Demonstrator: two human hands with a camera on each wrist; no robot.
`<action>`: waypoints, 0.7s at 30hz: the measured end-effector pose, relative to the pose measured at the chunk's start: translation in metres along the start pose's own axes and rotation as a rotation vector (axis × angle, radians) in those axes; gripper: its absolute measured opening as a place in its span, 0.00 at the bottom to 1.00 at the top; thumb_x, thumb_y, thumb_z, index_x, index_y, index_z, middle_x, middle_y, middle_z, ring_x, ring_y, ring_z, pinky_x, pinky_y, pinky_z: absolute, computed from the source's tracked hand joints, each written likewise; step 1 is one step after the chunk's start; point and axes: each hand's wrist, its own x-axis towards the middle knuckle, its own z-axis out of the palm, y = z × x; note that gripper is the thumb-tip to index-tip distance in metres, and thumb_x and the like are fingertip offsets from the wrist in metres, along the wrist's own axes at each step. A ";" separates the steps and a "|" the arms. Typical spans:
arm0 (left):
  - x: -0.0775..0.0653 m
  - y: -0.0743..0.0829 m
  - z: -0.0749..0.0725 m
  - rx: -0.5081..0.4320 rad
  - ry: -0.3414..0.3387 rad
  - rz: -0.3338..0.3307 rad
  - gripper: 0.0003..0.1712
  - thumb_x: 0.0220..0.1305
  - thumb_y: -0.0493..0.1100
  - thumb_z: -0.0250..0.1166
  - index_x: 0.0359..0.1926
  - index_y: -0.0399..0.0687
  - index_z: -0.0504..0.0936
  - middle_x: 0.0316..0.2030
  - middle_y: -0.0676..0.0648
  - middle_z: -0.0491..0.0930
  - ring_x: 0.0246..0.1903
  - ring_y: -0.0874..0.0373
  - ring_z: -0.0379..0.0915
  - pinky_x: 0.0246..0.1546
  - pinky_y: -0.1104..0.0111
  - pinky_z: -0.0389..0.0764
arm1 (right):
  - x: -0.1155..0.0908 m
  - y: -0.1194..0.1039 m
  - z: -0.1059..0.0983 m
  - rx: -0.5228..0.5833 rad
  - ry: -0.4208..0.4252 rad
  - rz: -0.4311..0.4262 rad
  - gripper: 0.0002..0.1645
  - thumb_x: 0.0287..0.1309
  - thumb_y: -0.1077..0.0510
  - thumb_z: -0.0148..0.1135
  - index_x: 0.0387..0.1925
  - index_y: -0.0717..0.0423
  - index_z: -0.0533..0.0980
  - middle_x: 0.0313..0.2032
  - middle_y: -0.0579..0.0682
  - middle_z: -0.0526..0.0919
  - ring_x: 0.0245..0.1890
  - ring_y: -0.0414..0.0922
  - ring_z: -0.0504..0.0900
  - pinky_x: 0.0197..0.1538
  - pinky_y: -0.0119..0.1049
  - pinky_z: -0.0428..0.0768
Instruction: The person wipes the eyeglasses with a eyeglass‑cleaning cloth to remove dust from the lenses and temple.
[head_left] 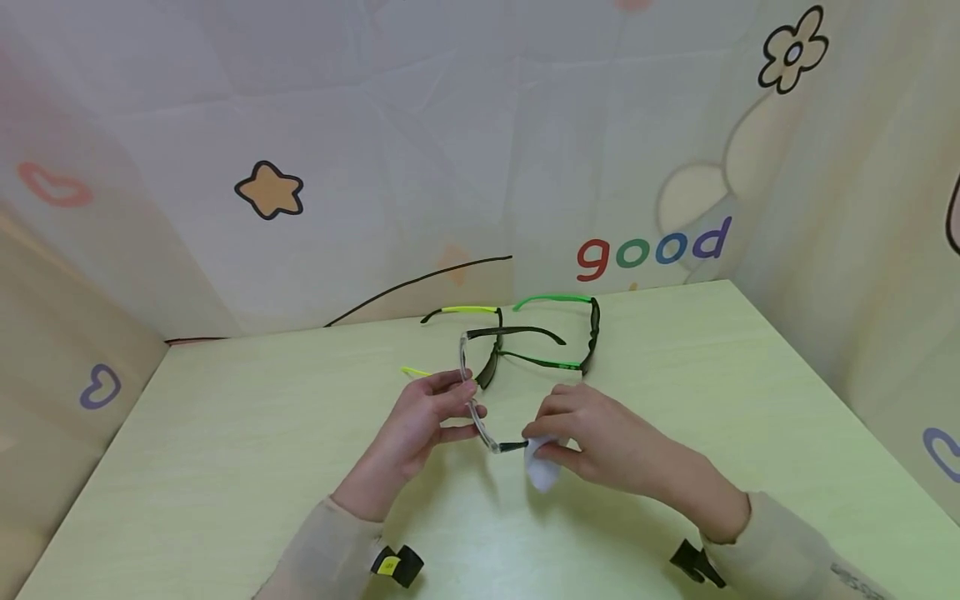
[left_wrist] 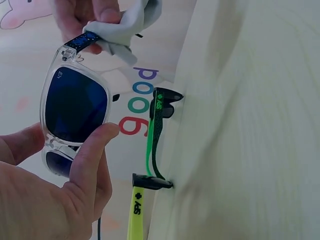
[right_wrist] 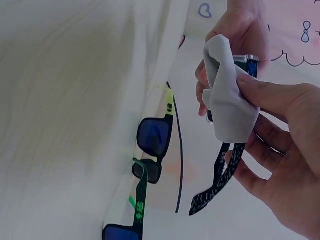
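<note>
Clear-framed sunglasses (left_wrist: pixel 75 102) with dark blue lenses and dark speckled temple arms are up in front of me, above the table. My left hand (head_left: pixel 423 421) grips them by the front of the frame, thumb on one side and fingers on the other. A pale grey-white cloth (head_left: pixel 542 473) is folded over one temple arm, near its hinge in the head view. Between thumb and fingers, my right hand (head_left: pixel 596 437) pinches the cloth on that arm. In the right wrist view the dark arm tip (right_wrist: pixel 202 200) sticks out below the cloth.
Behind my hands on the pale table (head_left: pixel 225 467) lie black sunglasses with yellow arms (head_left: pixel 471 309) and another pair with green arms (head_left: pixel 555 297). A printed curtain (head_left: pixel 420 167) hangs along the table's back edge. Black straps (head_left: pixel 405 567) hang at the sleeves.
</note>
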 end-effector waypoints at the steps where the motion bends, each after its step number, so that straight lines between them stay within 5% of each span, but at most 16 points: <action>1: 0.000 -0.001 0.001 -0.001 0.000 0.003 0.29 0.74 0.37 0.62 0.68 0.25 0.66 0.50 0.39 0.76 0.40 0.53 0.83 0.48 0.54 0.86 | 0.001 -0.001 0.001 0.006 -0.003 0.001 0.13 0.51 0.64 0.80 0.39 0.52 0.87 0.34 0.41 0.82 0.35 0.39 0.77 0.41 0.34 0.78; 11: -0.002 -0.003 0.012 0.002 0.013 0.027 0.30 0.74 0.39 0.62 0.68 0.25 0.66 0.50 0.38 0.77 0.39 0.55 0.82 0.46 0.57 0.87 | 0.008 -0.017 0.003 0.117 -0.029 0.167 0.16 0.53 0.63 0.79 0.43 0.54 0.83 0.37 0.39 0.82 0.38 0.38 0.78 0.42 0.32 0.81; 21: -0.002 -0.004 0.011 0.009 0.013 0.023 0.29 0.75 0.40 0.62 0.68 0.26 0.67 0.49 0.39 0.77 0.40 0.54 0.82 0.47 0.57 0.87 | 0.009 -0.018 0.009 0.080 -0.001 0.126 0.15 0.53 0.60 0.80 0.41 0.53 0.84 0.36 0.37 0.84 0.36 0.37 0.77 0.41 0.32 0.79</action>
